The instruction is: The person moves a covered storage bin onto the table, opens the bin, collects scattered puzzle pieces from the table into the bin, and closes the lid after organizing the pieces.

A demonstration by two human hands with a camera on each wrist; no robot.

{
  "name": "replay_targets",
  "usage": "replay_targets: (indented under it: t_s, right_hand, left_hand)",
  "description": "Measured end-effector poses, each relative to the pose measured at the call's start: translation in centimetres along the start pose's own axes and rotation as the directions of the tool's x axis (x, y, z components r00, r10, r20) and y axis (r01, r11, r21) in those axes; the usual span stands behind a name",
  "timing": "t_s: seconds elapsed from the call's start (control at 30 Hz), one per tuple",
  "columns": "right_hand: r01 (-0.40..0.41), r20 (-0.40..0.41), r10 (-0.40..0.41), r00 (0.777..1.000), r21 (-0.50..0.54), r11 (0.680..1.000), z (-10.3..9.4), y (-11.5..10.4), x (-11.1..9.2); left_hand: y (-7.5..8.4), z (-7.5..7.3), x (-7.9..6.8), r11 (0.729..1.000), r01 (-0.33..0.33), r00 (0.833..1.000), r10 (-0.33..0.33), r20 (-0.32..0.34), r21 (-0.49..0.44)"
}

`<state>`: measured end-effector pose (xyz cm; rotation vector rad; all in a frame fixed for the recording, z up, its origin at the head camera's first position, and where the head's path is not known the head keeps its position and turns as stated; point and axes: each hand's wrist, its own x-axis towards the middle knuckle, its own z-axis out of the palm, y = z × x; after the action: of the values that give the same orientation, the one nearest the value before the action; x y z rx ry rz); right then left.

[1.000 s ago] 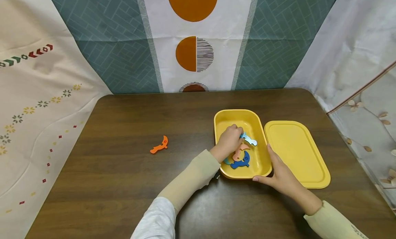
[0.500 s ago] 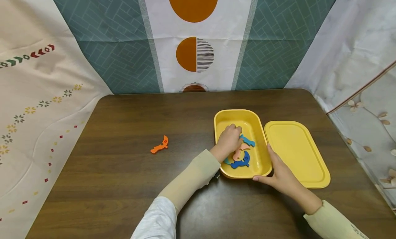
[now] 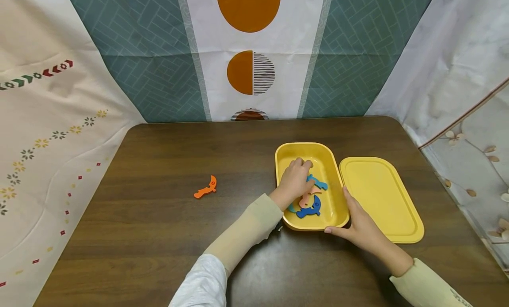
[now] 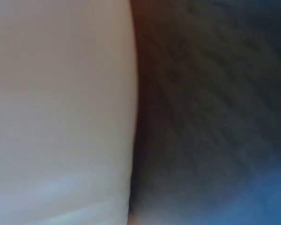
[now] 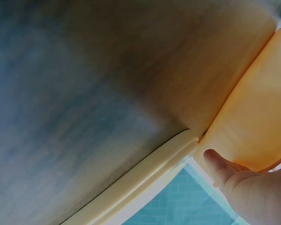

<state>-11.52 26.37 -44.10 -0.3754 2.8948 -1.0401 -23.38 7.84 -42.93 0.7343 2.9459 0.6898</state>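
Note:
In the head view, my left hand (image 3: 295, 180) reaches into a yellow plastic box (image 3: 338, 210). Its bent fingers are over a light blue flat piece (image 3: 319, 183); the fingertips are partly hidden, so a hold cannot be told. Beside and below this hand lie a pink piece (image 3: 305, 200), a dark blue piece (image 3: 309, 208) and a teal piece (image 3: 292, 208), mostly covered. My right hand (image 3: 359, 223) rests against the box's near right corner, thumb on the near wall, fingers along the right wall. The right wrist view shows its thumb (image 5: 222, 166) touching the box wall.
A yellow lid (image 3: 381, 201) lies flat on the brown table (image 3: 159, 236), just right of the box. An orange, curved flat piece (image 3: 206, 187) lies left of the box. Patterned cloths (image 3: 151, 55) hang behind and at both sides. The left wrist view is mostly sleeve and blur.
The light blue piece, shiny and tilted a second ago, now lies flatter and slightly closer to the left hand. The left fingers have spread a little. The right hand stays put.

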Motion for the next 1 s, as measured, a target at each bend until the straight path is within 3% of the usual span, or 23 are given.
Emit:
replay_targets:
  t_s: [0.33, 0.57, 1.0]
  right_hand:
    - [0.005, -0.003, -0.005, 1.000, 0.002, 1.000, 0.1, 0.0, 0.0]
    - [-0.013, 0.010, 0.013, 1.000, 0.004, 1.000, -0.1, -0.1, -0.1]
    - [-0.024, 0.020, 0.024, 1.000, 0.015, 1.000, -0.5, -0.3, -0.1]
  left_hand:
    - [-0.3, -1.0, -0.3, 0.995, -0.075, 0.986, 0.066, -0.153, -0.060]
    - [-1.1, -3.2, -0.8, 0.994, -0.084, 0.976, 0.069, -0.205, -0.064]
    - [-3.9, -6.4, -2.3, 1.000, 0.023, 0.972, -0.027, -0.231, -0.021]
